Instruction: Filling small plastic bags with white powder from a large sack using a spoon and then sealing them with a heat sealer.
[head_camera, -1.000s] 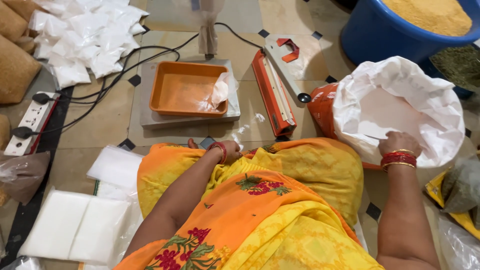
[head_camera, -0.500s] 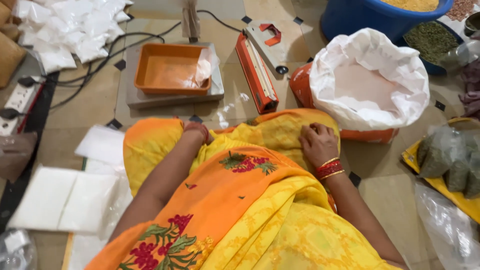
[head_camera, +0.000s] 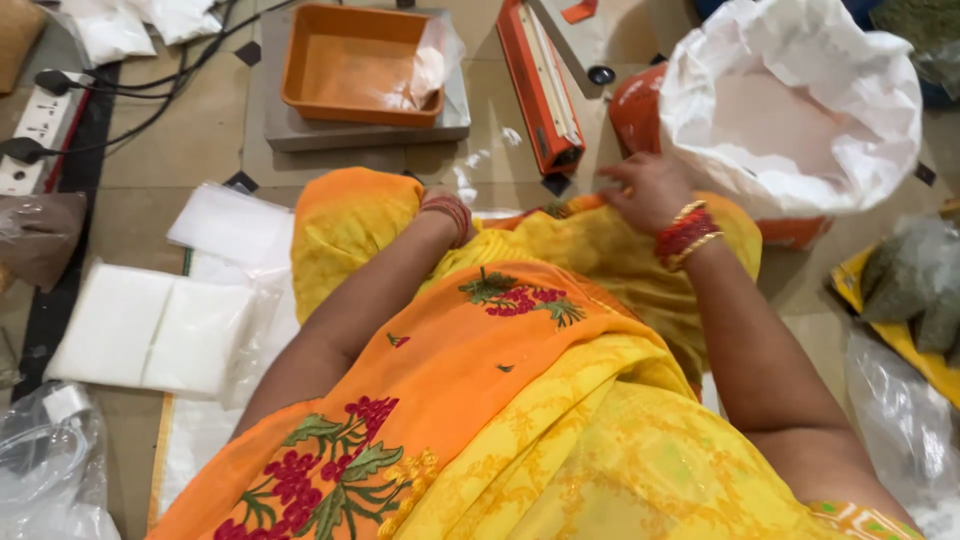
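Half a second before, the right hand (head_camera: 648, 190) had lain lower on the yellow cloth (head_camera: 600, 250); it had since moved up to the cloth's upper edge right of centre, fingers loosely curled on the fabric, just beside the white sack (head_camera: 800, 110) of pale powder at upper right. The left hand (head_camera: 445, 205) was mostly hidden behind the cloth fold at centre, so its grip could not be told. The orange tray (head_camera: 350, 65) at the top held a clear bag (head_camera: 430, 65). An orange sealer (head_camera: 540, 85) lay between tray and sack. White packets (head_camera: 150, 330) lay on the floor (head_camera: 180, 140) at left.
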